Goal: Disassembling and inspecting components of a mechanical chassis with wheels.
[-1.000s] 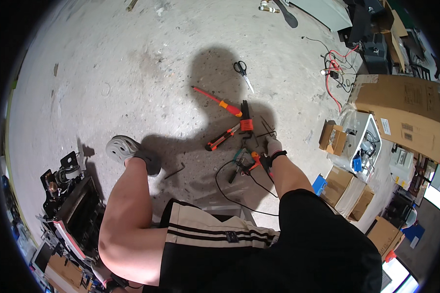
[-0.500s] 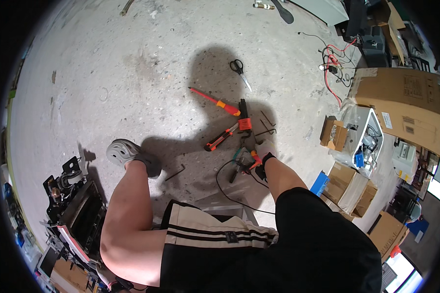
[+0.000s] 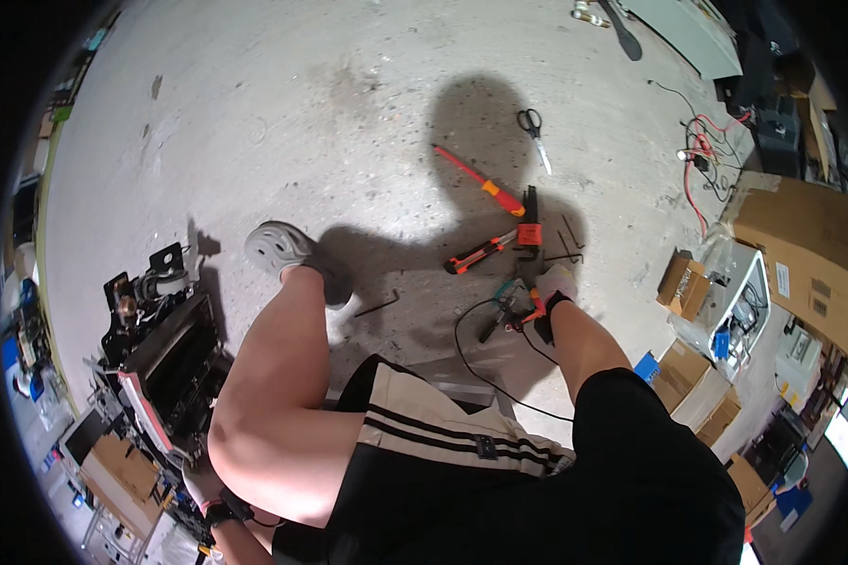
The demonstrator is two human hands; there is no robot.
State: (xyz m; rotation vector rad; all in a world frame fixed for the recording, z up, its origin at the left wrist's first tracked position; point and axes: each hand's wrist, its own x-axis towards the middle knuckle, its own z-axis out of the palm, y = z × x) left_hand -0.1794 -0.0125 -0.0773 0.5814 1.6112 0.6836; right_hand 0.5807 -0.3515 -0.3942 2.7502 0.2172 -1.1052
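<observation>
Right hand [image 3: 554, 282] reaches among tools on the floor [image 3: 283, 122], beside the black-and-orange tool [image 3: 530, 231]; its grip cannot be determined. Left hand [image 3: 201, 482] rests low beside the dismantled machine [image 3: 160, 348]; grip state unclear.

Your glove [image 3: 556, 282] is white with a black cuff. The screwdriver [image 3: 481, 181] is red and orange, the knife [image 3: 481, 254] orange and black, your shorts [image 3: 443, 443] black with cream stripes, the floor [image 3: 283, 122] pale grey.

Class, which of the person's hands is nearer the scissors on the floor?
Right. The right hand lies below the scissors, among the tools; the left hand is far off, low beside the dismantled machine.
</observation>
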